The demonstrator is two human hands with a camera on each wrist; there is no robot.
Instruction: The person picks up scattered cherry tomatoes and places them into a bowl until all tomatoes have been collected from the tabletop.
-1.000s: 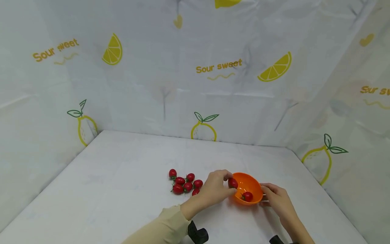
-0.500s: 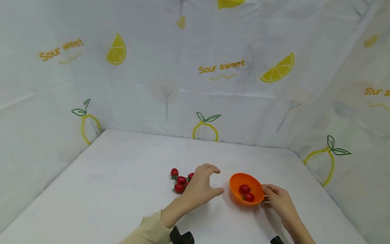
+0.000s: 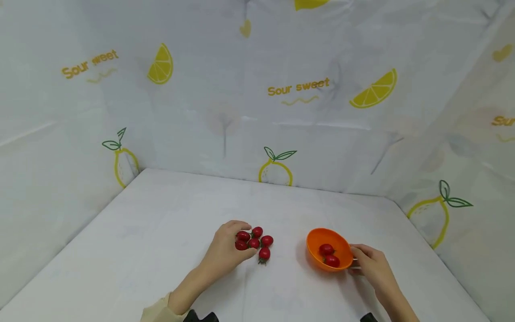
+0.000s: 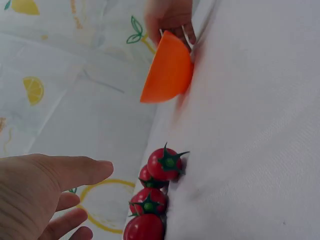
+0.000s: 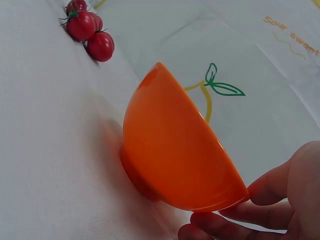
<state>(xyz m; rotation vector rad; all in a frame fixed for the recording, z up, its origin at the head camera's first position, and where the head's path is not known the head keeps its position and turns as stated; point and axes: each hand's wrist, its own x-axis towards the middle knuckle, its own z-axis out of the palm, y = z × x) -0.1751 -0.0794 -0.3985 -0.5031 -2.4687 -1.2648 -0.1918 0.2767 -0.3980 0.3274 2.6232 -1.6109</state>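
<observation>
In the head view my left hand is at the left side of a loose cluster of red cherry tomatoes, thumb and fingers spread around its edge. The left wrist view shows the gap between this hand and the nearest tomatoes, which have green stems. To the right, an orange bowl stands on the table with two cherry tomatoes inside. My right hand holds the bowl's right side. In the right wrist view its fingers are at the rim and under the wall.
A white cloth covers the table. Behind and beside it hangs a pale curtain printed with lemons and lettering. One tomato lies at the near side of the cluster, between it and the bowl.
My left hand has let a tomato go into the bowl, which now holds two, and has moved left to the cluster, its fingers spread. The right hand stays on the bowl.
</observation>
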